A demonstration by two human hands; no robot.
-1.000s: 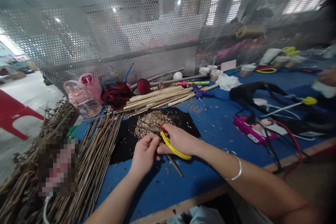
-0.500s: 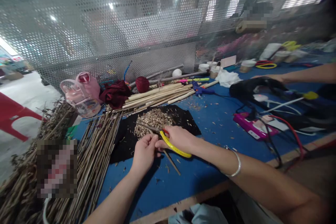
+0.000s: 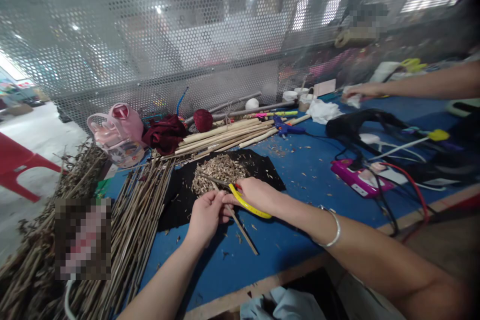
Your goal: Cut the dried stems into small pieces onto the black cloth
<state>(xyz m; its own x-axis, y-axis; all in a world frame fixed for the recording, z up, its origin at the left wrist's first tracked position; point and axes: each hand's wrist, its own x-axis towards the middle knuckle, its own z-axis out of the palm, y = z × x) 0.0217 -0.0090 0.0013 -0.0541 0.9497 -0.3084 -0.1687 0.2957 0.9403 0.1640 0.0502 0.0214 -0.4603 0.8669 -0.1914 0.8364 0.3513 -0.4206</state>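
My left hand (image 3: pixel 207 212) pinches a thin brown stick (image 3: pixel 242 230), which slants down to the right over the blue table. My right hand (image 3: pixel 255 195) is wrapped round the yellow-handled scissors (image 3: pixel 249 206). Their dark blades point left, close to the stick's upper end. Behind both hands a heap of short cut stick pieces (image 3: pixel 217 170) lies on a black cloth (image 3: pixel 268 170). A bundle of long brown sticks (image 3: pixel 138 210) lies to the left of my left hand.
Peeled pale sticks (image 3: pixel 228 135), a blue glue gun (image 3: pixel 287 127) and a dark red ball (image 3: pixel 203 120) lie behind the cloth. At the right are a magenta power strip (image 3: pixel 360 180) with cables and another person's arm (image 3: pixel 423 82). A mesh screen (image 3: pixel 210 35) stands behind.
The stick shows more clearly between my hands, its upper end now above my left fingers. The other person's hand has moved back, beside the cups, and holds something white.
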